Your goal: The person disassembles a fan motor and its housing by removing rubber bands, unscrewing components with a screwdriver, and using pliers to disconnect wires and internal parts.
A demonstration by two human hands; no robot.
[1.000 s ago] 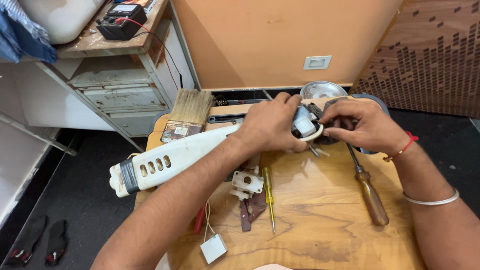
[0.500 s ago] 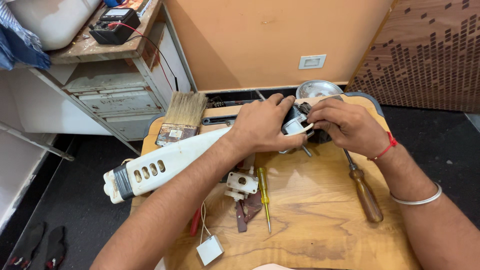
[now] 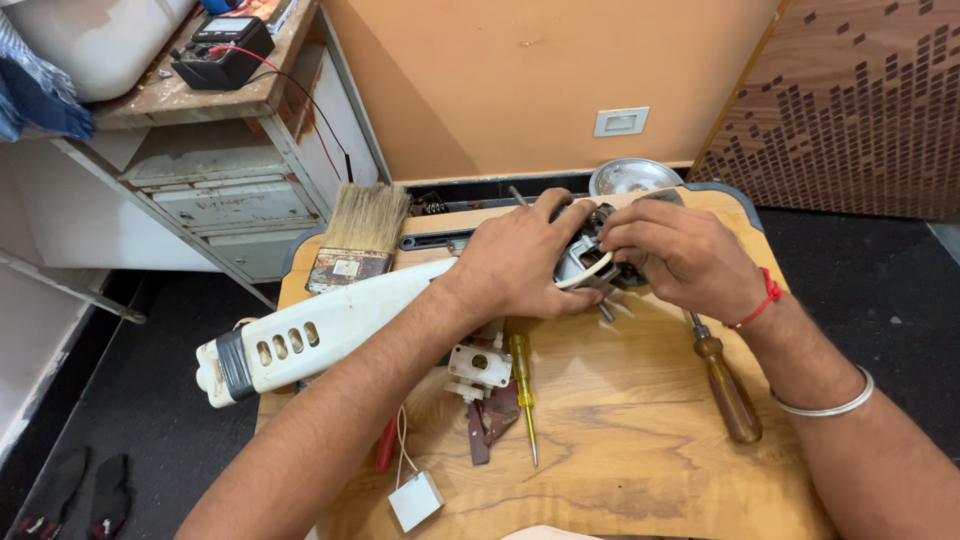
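— Both hands sit a little lower and nearer the middle of the wooden table than a moment ago, don't they?

— Slightly, yes; the grip looks unchanged. Starting nearest, a small white box on thin wires lies at the table's front edge. Behind it sit a white plastic part and a yellow screwdriver, with a wooden-handled screwdriver off to the right.

— And the white appliance?

— Its long slotted handle sticks out past the table's left edge. Its metal head lies near the table's back, between the hands.

— How would it handle?

— I judge it stiff and fairly heavy at the head, with small parts that could slip. Best held around the body.

— The hands?

— Left hand is curled over the body, holding it down, forearm lying along the handle. Right hand is closed, fingertips pinching something at the head; wrist bent inward.

— Beyond that?

— A paintbrush and a steel bowl at the table's back edge.
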